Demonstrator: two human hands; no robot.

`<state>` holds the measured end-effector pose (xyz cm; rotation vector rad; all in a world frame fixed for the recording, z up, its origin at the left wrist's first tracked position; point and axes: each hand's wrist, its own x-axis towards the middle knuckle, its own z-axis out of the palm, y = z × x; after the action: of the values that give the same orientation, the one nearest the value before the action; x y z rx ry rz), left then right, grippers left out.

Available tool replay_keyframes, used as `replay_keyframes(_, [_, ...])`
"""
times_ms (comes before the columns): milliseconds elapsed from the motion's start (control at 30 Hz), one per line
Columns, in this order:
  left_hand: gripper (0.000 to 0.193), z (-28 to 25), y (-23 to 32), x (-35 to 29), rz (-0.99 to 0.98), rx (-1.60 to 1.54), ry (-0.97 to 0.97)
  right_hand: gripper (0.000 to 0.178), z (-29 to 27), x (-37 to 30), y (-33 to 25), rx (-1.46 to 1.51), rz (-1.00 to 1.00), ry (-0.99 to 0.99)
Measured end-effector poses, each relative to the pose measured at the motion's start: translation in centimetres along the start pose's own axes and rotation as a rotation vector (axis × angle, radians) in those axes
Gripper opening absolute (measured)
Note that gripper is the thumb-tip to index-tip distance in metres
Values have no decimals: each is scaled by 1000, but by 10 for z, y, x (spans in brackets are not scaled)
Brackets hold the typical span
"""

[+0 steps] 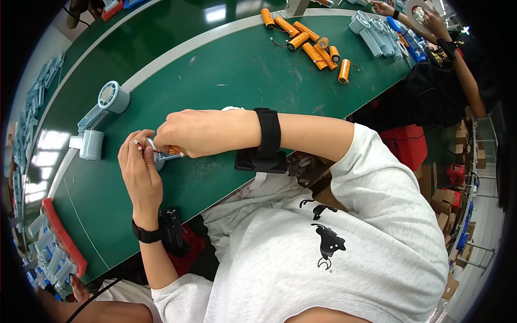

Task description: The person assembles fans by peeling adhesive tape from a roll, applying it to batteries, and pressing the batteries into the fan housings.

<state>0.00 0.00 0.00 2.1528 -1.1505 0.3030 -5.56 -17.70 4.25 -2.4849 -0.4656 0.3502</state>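
Observation:
My left hand [139, 172] is closed around a light-blue plastic fan housing [157, 160], which is largely covered by my fingers. Across from it, my right hand [188, 132] bends down over the same housing, its fingers closed on an orange battery [173, 149] that shows only as a small strip. Thin wires with a small white connector [137, 142] stick out by my left fingertips. How far the battery sits inside the housing is hidden by my hands. Behind my right wrist, a white round piece [232, 108] peeks out on the table.
Two light-blue handheld fans [113, 98] [91, 145] lie at the left on the green table [215, 70]. Several orange batteries [312, 48] are heaped at the far side, near more light-blue housings [374, 35]. A red-edged bin [64, 239] holds parts. Other people work nearby.

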Motion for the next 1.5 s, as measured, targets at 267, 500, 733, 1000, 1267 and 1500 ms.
replay_keyframes(267, [11,-2,-1,0,13,-132,-25,18,37,1,35,391,-206,161])
replay_keyframes(500, [6,5,-4,-3,117,-145,82,38,33,-11,5,460,140,179])
replay_keyframes(733, [3,-10,10,52,117,-283,94,43,5,-31,37,737,41,32])
replay_keyframes(1000, [3,19,18,95,159,-372,1,55,-17,-69,36,1232,93,18])
replay_keyframes(1267, [30,31,11,92,56,-431,299,63,9,-50,52,1223,-4,318])
replay_keyframes(1500, [51,40,28,71,-535,-1302,-62,65,12,-36,56,1137,-122,455])
